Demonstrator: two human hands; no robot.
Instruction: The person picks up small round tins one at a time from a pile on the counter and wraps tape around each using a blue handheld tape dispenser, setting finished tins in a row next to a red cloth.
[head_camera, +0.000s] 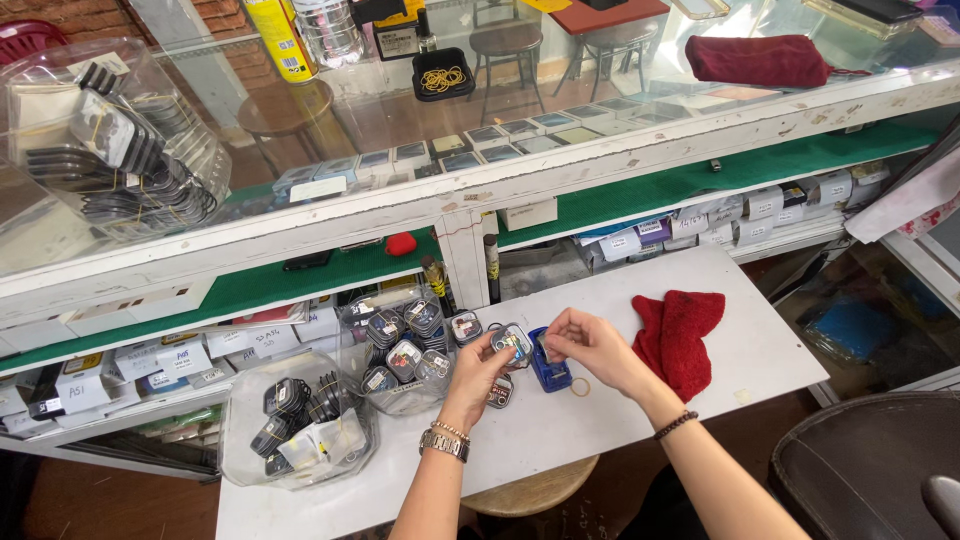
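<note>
My left hand (478, 372), with a metal watch on its wrist, grips a small clear plastic case (512, 342) over the white work table (700, 400). My right hand (592, 345) pinches something small at the top of that case, just above a blue case (550, 372) lying on the table. Another small case (500, 392) sits under my left hand. A rubber band (580, 386) lies on the table beside my right wrist.
A clear bag of small cases (405, 350) and a clear tub of dark cases (300, 420) stand at the left. A red cloth (680, 335) lies to the right. A glass counter (500, 130) with green shelves of boxes rises behind. A dark chair (870, 470) is at lower right.
</note>
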